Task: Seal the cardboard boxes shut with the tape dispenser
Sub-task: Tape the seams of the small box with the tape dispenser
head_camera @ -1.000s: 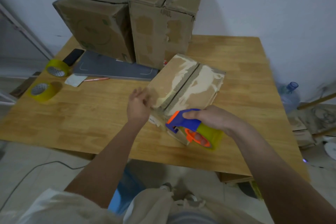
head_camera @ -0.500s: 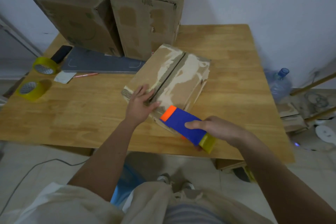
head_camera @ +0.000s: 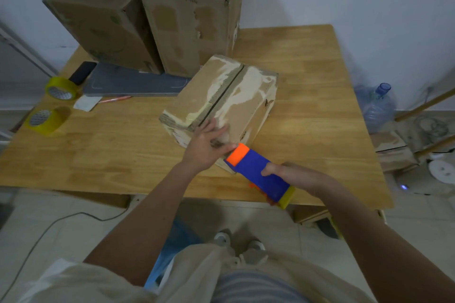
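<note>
Your hands at the worn brown cardboard box (head_camera: 221, 101), mid-frame.
Your left hand (head_camera: 205, 146) presses flat, open, on its near end; your right hand (head_camera: 293, 174) grips the blue-and-orange tape dispenser (head_camera: 258, 174).

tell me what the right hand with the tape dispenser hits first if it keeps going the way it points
Probably the near end of the cardboard box, where the left hand presses down. The right hand aims the tape dispenser up-left, its orange tip apparently already there.

left hand (head_camera: 205, 149) shifted onto box (head_camera: 221, 98) near corner, tape dispenser (head_camera: 258, 174) rolled flat

Worn box (head_camera: 221, 96) flat, dispenser (head_camera: 258, 174) at near end.
</note>
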